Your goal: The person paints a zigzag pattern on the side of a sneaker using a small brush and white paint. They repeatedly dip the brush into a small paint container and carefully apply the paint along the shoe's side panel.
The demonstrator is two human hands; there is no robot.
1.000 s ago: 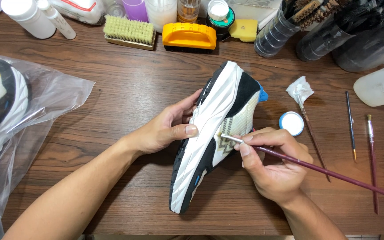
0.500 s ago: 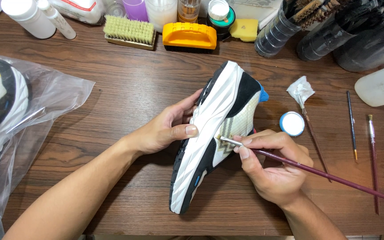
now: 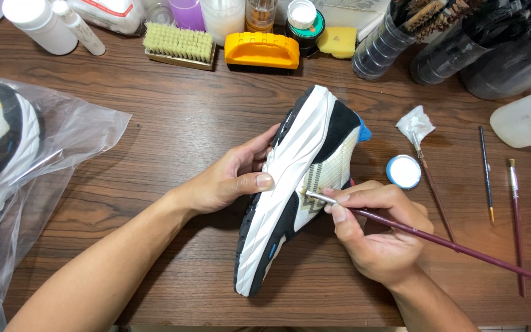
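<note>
I have the left hand (image 3: 232, 181) wrapped around the sneaker (image 3: 296, 190), fingers closed on its sole edge with the thumb pressed flat on the white midsole, so the shoe stands tilted on its side on the desk (image 3: 173, 123), heel end nearest me. The right hand (image 3: 373, 230) pinches a thin paintbrush (image 3: 437, 240) just behind its metal collar, fingers shut tight on the handle, and the tip sits against the cream mesh panel right ahead of those fingers. To do this well, I judge that the left grip should keep the shoe from rocking while the heel of the right hand rests on the desk, so each stroke stays short and inside the panel, off the black trim just beside it. The small round pot with a blue rim (image 3: 404, 171) lies just beyond the right fingers, within easy reach for reloading; spare brushes (image 3: 514, 209) lie further out to that side.
</note>
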